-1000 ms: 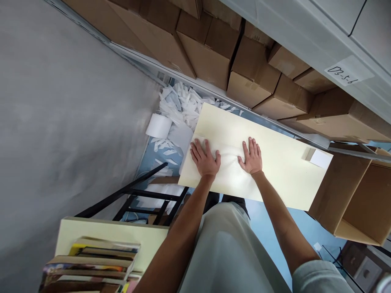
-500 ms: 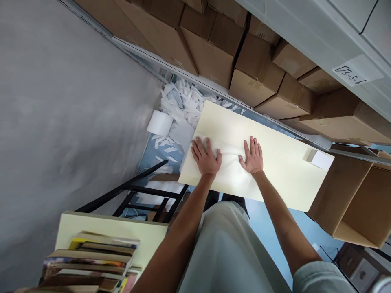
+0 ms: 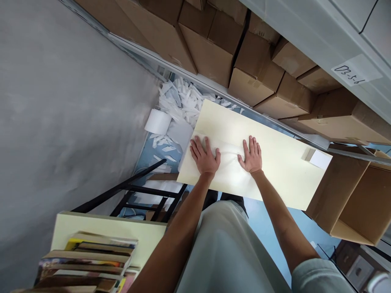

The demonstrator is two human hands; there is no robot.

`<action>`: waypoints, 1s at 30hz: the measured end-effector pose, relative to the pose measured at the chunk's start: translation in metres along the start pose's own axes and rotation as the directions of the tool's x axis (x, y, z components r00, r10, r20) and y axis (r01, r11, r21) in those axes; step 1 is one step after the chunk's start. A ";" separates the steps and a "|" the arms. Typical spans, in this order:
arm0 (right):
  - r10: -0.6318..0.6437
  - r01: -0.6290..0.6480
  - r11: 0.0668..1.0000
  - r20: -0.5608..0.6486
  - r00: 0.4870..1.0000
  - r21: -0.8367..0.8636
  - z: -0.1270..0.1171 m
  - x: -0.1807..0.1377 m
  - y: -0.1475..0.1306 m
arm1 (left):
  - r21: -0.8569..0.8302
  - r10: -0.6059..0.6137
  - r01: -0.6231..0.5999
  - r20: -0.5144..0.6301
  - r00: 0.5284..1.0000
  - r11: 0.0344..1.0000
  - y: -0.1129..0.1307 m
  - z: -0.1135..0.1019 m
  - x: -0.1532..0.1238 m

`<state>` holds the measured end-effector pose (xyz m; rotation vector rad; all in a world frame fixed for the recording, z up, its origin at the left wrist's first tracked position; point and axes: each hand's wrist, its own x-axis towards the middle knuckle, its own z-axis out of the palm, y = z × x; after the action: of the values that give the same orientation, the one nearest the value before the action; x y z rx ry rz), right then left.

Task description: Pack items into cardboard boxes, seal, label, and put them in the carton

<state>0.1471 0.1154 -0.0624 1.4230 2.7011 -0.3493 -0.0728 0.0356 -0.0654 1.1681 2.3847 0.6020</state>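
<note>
My left hand [image 3: 204, 156] and my right hand [image 3: 252, 156] both lie flat, fingers stretched out, on a white plastic bag [image 3: 227, 165]. The bag rests on a cream table top [image 3: 281, 162]. The hands are about a hand's width apart, pressing the bag down. A small white pad [image 3: 318, 158] sits near the table's right end.
Brown cardboard boxes [image 3: 253, 77] fill the shelf behind the table. An open empty box [image 3: 357, 203] stands at the right. White scraps [image 3: 183, 99] and a white roll [image 3: 158, 121] lie on the floor at the left. A stack of books [image 3: 88, 260] sits on a second table.
</note>
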 end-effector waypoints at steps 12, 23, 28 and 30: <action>0.011 -0.011 0.999 0.014 1.000 0.030 0.000 0.003 0.004 | 0.005 -0.006 0.006 0.055 0.998 1.000 0.004 -0.002 0.003; -0.005 0.004 1.000 0.102 0.995 0.015 -0.017 0.009 0.004 | -0.114 -0.009 0.021 0.108 0.994 0.993 0.020 -0.026 0.015; 0.032 -0.009 0.997 0.294 0.955 -0.080 -0.052 0.025 0.000 | -0.243 0.031 -0.066 -0.148 0.988 0.968 0.014 -0.106 -0.009; 0.027 0.010 0.994 0.326 0.945 -0.111 -0.066 0.031 0.003 | -0.249 0.001 -0.067 -0.256 0.967 0.966 0.002 -0.145 -0.042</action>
<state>0.1344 0.1576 -0.0035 1.2229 2.4062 -0.3898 -0.1257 -0.0259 0.0616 1.0741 2.4017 1.0955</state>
